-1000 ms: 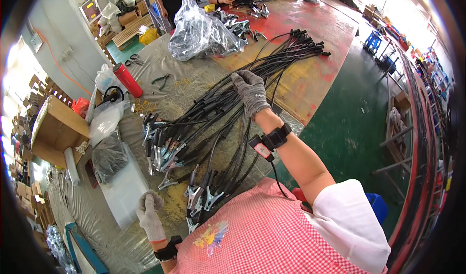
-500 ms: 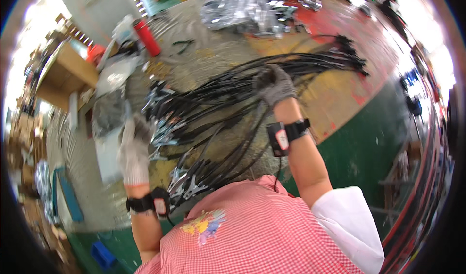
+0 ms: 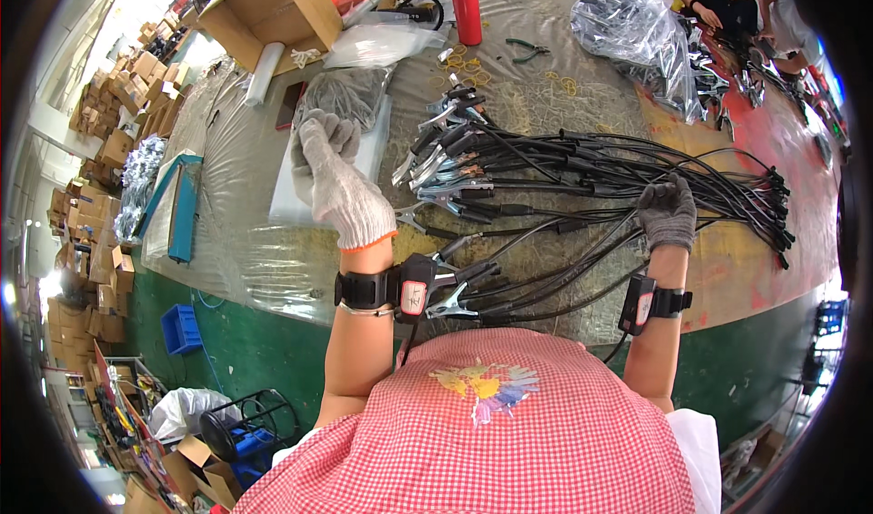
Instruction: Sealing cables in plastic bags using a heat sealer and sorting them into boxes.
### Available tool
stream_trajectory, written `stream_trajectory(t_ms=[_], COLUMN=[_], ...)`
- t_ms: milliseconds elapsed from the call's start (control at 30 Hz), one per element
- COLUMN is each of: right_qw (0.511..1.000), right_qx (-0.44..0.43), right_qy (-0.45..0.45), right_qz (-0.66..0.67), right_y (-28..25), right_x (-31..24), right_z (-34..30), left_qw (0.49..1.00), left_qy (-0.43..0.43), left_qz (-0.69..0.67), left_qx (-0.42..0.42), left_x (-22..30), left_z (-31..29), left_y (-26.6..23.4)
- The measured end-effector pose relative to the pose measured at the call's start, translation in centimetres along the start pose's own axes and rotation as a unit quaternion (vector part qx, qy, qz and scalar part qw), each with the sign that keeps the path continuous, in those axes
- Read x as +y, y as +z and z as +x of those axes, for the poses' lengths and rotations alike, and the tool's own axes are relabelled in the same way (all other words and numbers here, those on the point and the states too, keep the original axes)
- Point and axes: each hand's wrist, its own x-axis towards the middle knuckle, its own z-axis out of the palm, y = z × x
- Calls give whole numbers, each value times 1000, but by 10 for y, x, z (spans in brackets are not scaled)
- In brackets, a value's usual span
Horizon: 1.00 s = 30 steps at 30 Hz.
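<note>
Many black cables (image 3: 591,164) lie across the table in a loose bundle, metal spring clamps (image 3: 443,193) at their left ends and black connectors (image 3: 777,191) at their right ends. My right hand (image 3: 668,212), in a grey glove, is closed on black cables at the bundle's near side. A few cables with clamps (image 3: 452,303) are spread closer to my body. My left hand (image 3: 335,179), in a pale knitted glove, is raised beside the clear plastic bags (image 3: 341,100), left of the clamps. Its fingers are curled; what they hold, if anything, cannot be made out.
Beyond the bags stand an open cardboard box (image 3: 273,14) and a red bottle (image 3: 465,6). Green-handled pliers (image 3: 527,50) and yellow rubber bands (image 3: 468,64) lie farther back. Plastic-wrapped parts (image 3: 637,36) and a co-worker (image 3: 723,5) are at the far right. A teal metal piece (image 3: 184,209) lies at left.
The view has turned and sharpened. My left hand has curled its fingers and moved up beside the bags. My right hand has shifted toward the near side of the cable bundle.
</note>
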Motion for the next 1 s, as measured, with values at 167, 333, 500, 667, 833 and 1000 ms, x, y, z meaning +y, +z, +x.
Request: stream_trajectory(t_ms=[167,333,500,667,833,1000], right_qw=[991,978,944,916,883,879], right_qx=[-94,-106,-127,-103,-112,-105], right_qy=[-91,-171,-301,-386,-449,-339], right_qz=[-32,-46,-55,-22,-76,-320], right_y=[4,18,36,47,45,24], right_x=[-5,-4,10,18,19,55], right_z=[-33,-66,-86,-100,-114,-100], left_qw=[998,995,888,988,964,963], left_qy=[46,76,323,96,216,-90], left_qz=[-12,21,240,77,70,217], left_qx=[-39,-61,-222,-97,-142,-133], left_x=[18,30,15,12,2,-24], left_z=[-6,-10,0,-3,-12,-31], left_y=[-1,-3,-37,-13,-15,-38])
